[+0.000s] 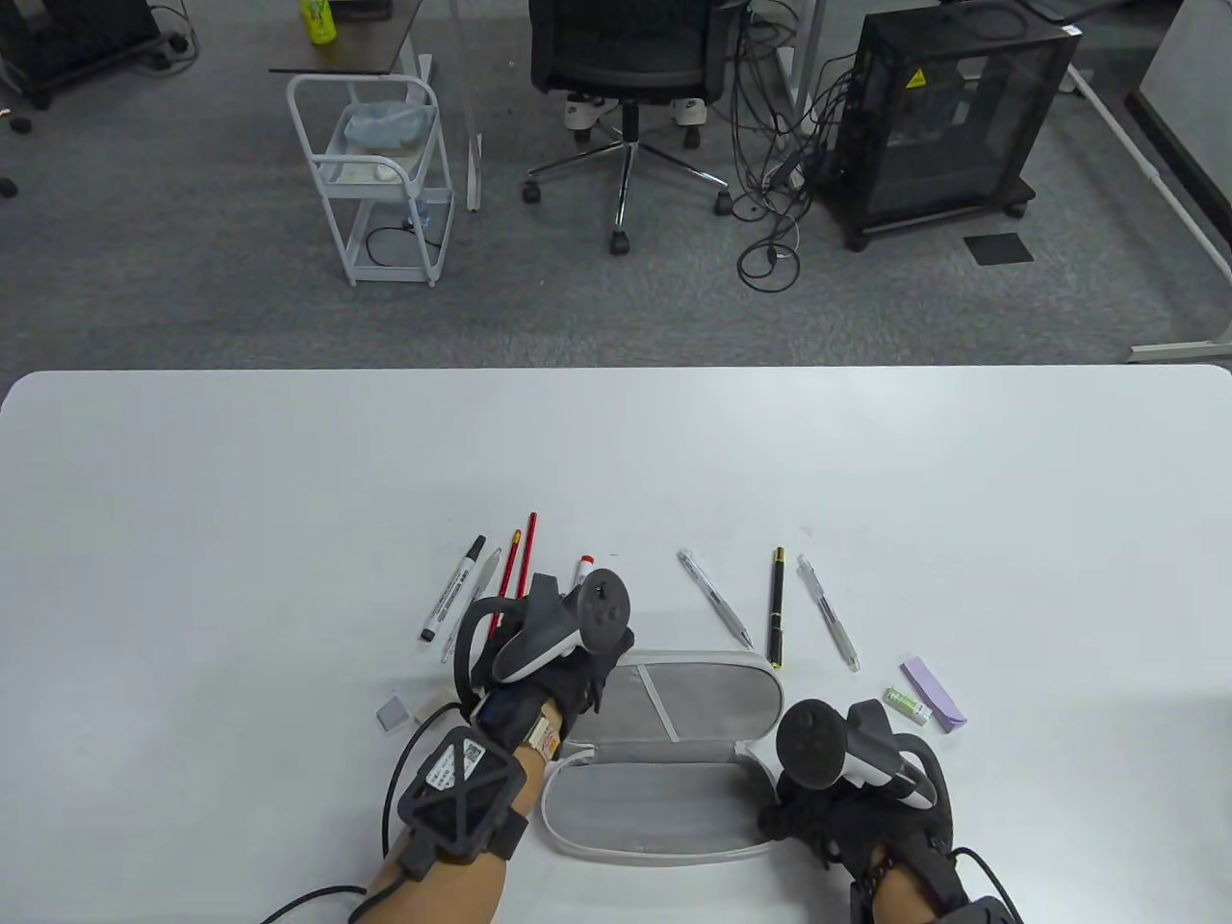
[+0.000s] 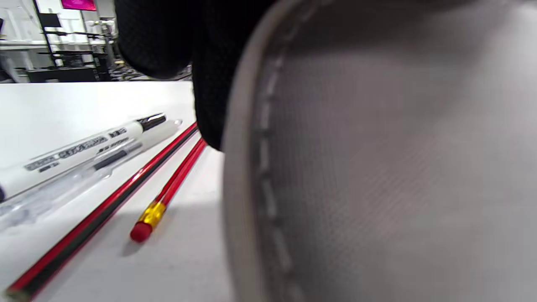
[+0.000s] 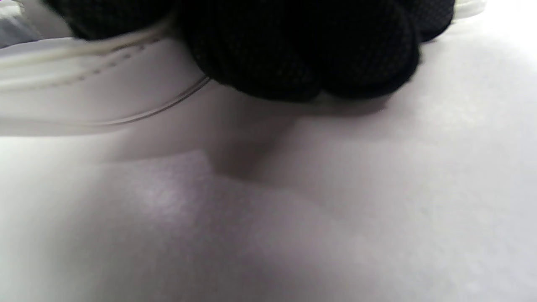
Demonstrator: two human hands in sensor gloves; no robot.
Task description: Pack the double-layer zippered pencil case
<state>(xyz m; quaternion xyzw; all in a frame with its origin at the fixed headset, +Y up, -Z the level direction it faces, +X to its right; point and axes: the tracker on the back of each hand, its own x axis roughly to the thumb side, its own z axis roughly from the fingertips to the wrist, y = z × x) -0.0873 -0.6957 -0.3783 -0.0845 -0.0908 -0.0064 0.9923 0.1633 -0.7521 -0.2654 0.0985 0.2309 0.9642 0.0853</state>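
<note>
1. Table view: case lies open near the table's front edge, nothing visibly packed.
2. Left hand grips its far-left rim; right hand holds the right end.
3. Pens, pencils, erasers all remain outside.

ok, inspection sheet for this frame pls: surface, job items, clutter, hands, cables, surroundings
Surface: white table, no spills seen.
Job items: grey case lying open near the front edge; marker and red pencils to its left; three pens beyond it to the right; purple eraser and small green item at right; small grey block at left.
Clutter: nothing seen.
Hands: left hand on the case's left end, right hand on its right end; grip unclear.
Cables: glove leads at both wrists; loose cables on the floor.
Surroundings: office chair, white cart, black cabinet.
</note>
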